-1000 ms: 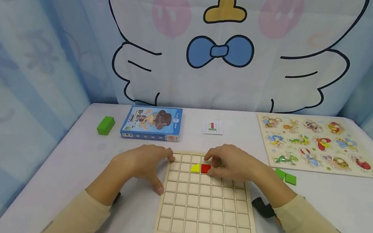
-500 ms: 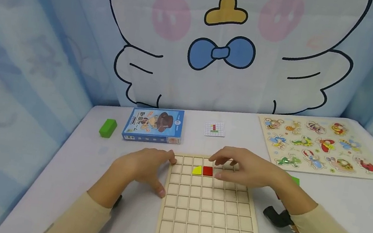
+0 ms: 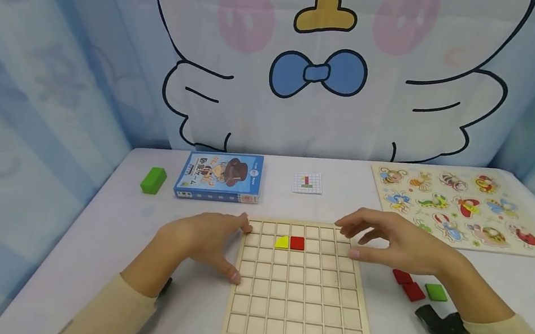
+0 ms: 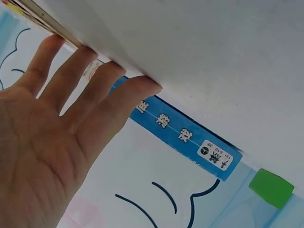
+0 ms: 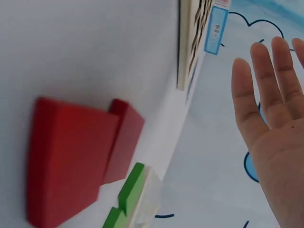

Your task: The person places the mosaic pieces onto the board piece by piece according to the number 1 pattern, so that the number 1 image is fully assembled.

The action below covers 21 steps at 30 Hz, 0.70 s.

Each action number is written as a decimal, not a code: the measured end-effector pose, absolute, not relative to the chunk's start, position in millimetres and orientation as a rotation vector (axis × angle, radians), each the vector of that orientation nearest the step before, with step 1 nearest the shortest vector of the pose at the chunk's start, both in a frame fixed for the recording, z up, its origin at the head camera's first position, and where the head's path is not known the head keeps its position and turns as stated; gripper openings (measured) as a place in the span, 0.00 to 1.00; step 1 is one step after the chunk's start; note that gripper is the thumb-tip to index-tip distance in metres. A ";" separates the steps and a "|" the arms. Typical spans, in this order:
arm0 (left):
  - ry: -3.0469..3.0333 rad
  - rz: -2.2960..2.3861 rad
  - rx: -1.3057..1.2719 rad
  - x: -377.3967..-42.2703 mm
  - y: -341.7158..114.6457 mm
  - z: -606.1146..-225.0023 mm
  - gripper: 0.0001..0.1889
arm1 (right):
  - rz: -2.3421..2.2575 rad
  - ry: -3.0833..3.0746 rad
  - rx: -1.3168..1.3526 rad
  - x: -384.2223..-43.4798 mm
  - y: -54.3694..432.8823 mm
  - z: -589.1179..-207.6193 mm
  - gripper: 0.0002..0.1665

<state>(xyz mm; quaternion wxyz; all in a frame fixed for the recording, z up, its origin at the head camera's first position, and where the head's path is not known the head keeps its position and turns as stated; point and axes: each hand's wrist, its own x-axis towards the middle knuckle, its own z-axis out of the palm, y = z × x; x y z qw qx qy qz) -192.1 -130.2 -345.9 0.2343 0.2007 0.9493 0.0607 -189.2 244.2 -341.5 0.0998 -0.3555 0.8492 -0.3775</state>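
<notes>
A wooden grid board [image 3: 304, 295] lies on the table in front of me. A yellow piece with a slanted side [image 3: 282, 242] and a red square tile [image 3: 297, 243] sit side by side in its second row from the back. My left hand [image 3: 203, 240] rests at the board's left edge, fingers spread, fingertips and thumb at the rim. Over the board's back right corner hovers my right hand [image 3: 392, 244], fingers loosely bent and holding nothing. Beneath its wrist lie two red tiles [image 3: 413, 292] and a green tile [image 3: 436, 292]; the right wrist view shows another green tile [image 5: 115, 219].
A blue game box [image 3: 220, 177] stands at the back left beside a green block [image 3: 154, 180]. Behind the board lies a small grid card [image 3: 307, 183] with a coloured pattern. An insect picture puzzle board [image 3: 462, 208] fills the back right. Curtains border the table.
My right hand has let go of the red tile beside the yellow piece and moved right, uncovering the red tiles on the table. The left hand stays at the board's edge.
</notes>
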 end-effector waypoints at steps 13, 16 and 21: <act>2.636 0.158 0.542 -192.5 -125.2 -347.9 0.52 | -1.131 2.572 -1.036 -167.2 269.8 -343.1 0.26; 2.639 0.156 0.540 -192.3 -125.1 -347.0 0.52 | -1.170 2.567 -1.016 -163.5 280.3 -346.7 0.28; 2.632 0.167 0.540 -191.4 -126.4 -345.9 0.52 | -1.265 2.508 -0.991 -155.2 298.9 -354.9 0.31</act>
